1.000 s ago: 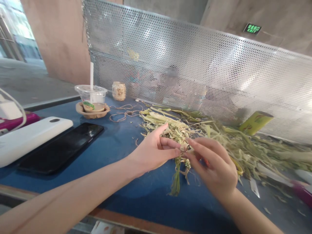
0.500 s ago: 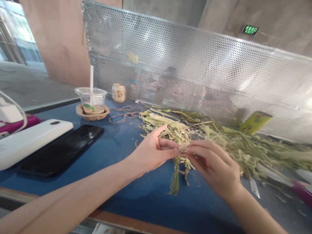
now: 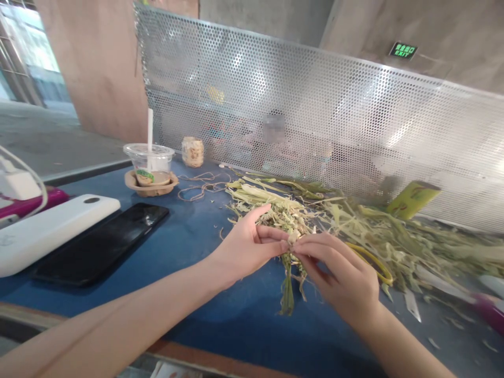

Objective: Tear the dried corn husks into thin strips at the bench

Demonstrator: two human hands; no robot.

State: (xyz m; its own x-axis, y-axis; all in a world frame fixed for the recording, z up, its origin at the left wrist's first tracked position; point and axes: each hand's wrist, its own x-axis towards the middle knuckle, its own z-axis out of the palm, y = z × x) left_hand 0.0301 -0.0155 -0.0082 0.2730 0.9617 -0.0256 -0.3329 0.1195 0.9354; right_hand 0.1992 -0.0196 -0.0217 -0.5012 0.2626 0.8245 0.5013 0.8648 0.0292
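My left hand (image 3: 252,239) pinches a bundle of dried, pale-green husk strips (image 3: 288,289) between thumb and fingers, its green tail hanging toward me. Close against it, the fingertips of my right hand (image 3: 340,270) are closed on the same strips. The exact grip and the upper part of the bundle are partly hidden by the fingers. Just behind both hands lies a heap of shredded, curled husk (image 3: 289,215). A yellow loop (image 3: 374,262) shows beside my right hand.
At right are loose husks (image 3: 425,239), a knife (image 3: 444,283) and a yellow-green container (image 3: 413,199). At left are a black phone (image 3: 102,244), white device (image 3: 59,228) and plastic cup (image 3: 148,157). Thin cord (image 3: 200,188) lies mid-table. A perforated metal screen (image 3: 295,105) stands behind.
My right hand has shifted slightly left, its fingertips still meeting my left hand's at the strips. The yellow loop now shows beside it. My left hand has barely moved.
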